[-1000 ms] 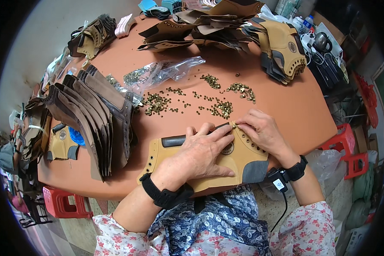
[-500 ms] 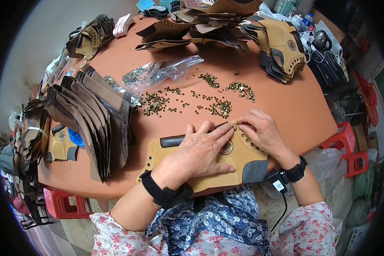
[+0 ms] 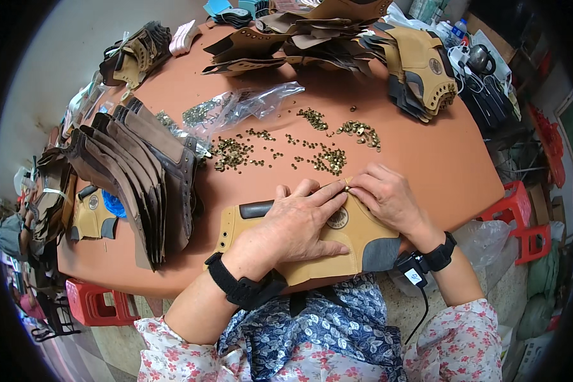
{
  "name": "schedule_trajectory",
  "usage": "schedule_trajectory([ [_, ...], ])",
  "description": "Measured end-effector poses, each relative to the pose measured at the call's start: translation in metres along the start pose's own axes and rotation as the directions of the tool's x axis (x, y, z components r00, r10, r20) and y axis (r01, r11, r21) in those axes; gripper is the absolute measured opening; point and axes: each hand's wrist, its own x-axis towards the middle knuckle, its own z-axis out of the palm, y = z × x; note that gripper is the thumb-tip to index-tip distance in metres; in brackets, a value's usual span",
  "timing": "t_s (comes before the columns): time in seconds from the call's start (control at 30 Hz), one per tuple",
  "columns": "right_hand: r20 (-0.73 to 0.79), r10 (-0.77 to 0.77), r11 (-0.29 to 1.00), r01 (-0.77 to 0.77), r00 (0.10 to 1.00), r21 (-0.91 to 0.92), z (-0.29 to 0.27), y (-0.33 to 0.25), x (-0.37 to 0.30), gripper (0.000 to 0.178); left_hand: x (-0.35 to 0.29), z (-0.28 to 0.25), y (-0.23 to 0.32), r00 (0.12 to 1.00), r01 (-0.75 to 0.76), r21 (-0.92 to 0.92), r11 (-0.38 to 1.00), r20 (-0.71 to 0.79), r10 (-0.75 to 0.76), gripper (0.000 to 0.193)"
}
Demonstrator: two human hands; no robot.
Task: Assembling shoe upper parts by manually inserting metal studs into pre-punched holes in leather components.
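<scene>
A tan boot upper [image 3: 312,270] with dark patches, a round emblem and eyelet holes lies flat at the table's front edge. My left hand [image 3: 302,223] rests palm down across it, fingers stretched toward its upper right corner. There, thumb and fingers of my right hand [image 3: 385,196] pinch a small brass fitting [image 3: 347,188] at the leather's edge, beside the left fingertips. The fingers partly cover the fitting, so its exact shape is unclear. Beyond the hands lie loose brass eyelets [image 3: 329,159] and a heap of longer brass pieces [image 3: 361,132].
Brown boot uppers [image 3: 130,172] stand stacked at left. More uppers [image 3: 299,44] lie at the back, with a tan bundle [image 3: 420,70] at back right. A clear plastic bag [image 3: 248,108] sits behind the eyelets. Red stools [image 3: 516,216] stand beside the table [image 3: 452,172].
My right fingers have shifted slightly up and left, closer around the brass fitting, and now hide more of the upper's eyelet row. The left hand has barely moved.
</scene>
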Motion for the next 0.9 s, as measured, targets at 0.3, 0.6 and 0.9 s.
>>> schedule_trajectory([
  [0.3,-0.018,0.104,0.993,-0.103,0.994,0.065,0.002,0.003,-0.002,0.011,-0.001,0.002,-0.001,0.999,-0.012,-0.009,1.0,-0.03,0.012,0.089],
  [0.6,0.056,0.171,0.954,-0.179,0.984,0.242,0.003,0.008,0.005,0.009,0.0,-0.002,0.001,1.0,0.001,-0.024,1.0,0.005,-0.001,0.089],
  [0.9,0.114,0.231,0.891,-0.257,0.966,0.374,-0.004,0.016,0.003,0.013,0.004,-0.003,-0.001,0.999,-0.021,0.02,1.0,0.025,0.02,0.088],
])
